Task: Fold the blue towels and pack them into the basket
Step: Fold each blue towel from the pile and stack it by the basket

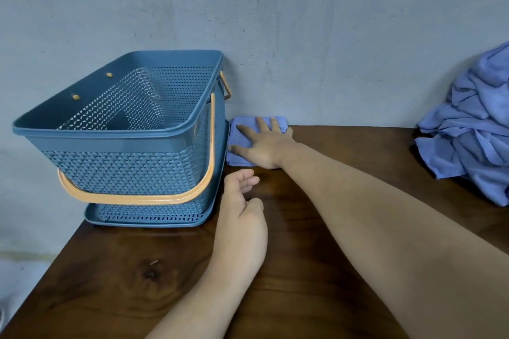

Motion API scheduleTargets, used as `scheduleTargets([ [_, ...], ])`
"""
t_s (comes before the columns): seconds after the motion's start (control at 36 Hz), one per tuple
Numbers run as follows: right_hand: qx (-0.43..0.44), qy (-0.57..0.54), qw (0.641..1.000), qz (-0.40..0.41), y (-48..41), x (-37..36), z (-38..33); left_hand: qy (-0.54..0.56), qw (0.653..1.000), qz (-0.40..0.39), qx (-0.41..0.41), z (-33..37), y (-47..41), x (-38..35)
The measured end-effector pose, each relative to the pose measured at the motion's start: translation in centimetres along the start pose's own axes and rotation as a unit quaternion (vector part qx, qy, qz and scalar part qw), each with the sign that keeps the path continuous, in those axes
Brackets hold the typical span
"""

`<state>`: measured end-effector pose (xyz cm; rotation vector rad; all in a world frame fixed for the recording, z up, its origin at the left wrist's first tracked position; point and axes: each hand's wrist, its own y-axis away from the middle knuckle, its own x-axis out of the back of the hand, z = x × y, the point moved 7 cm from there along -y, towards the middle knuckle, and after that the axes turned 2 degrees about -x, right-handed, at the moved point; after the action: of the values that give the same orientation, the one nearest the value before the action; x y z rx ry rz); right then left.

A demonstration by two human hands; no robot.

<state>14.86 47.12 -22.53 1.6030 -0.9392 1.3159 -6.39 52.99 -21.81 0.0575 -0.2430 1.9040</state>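
Flagging risks first: the folded towel [234, 137] lies on the table [303, 270] at its back edge, against the wall [330, 36] and touching the basket [124, 162] side, so there's little room to get fingers under it. A one-handed scoop from there would likely let the layers slide and the fold open. Lifting it over the rim, it could snag the orange handle [212, 146], which hangs down on this side. The basket stands on a perforated tray [148, 220], and a bump could shift it. No towel visible inside the basket in the part that shows, so I'd judge packing has barely begun. The pile of unfolded towels [473, 129] sits at the far right, well apart, partly out of view; a careless tug there could drag several off. Pose: right hand [264, 146] is stretched forward, palm down, fingers straight and spread, pressing flat on the towel, nothing grasped. Left hand [242, 209] is nearer, just beside the basket's corner, fingers loosely curled and thumb turned in, holding nothing. Can't tell if it touches the tabletop. Best bet is probably to bring the left hand in to pinch the near edge.
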Motion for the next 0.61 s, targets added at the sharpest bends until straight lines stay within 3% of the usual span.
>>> scheduleTargets([
  [0.17,0.01,-0.02,1.0,0.022,0.3,0.3,-0.1,0.003,1.0,-0.003,0.001,-0.3,-0.2,0.0],
  [0.31,0.061,-0.035,0.976,0.206,3.5,2.3,0.6,0.0,1.0,-0.003,0.002,-0.6,-0.3,0.1],
  [0.39,0.068,-0.051,0.96,0.265,7.3,2.3,2.7,-0.01,1.0,-0.012,-0.002,-0.7,-0.4,0.0],
  [0.61,0.009,-0.104,0.974,0.201,21.5,0.1,13.4,-0.151,0.98,-0.111,-0.064,0.0,0.9,-1.0],
])
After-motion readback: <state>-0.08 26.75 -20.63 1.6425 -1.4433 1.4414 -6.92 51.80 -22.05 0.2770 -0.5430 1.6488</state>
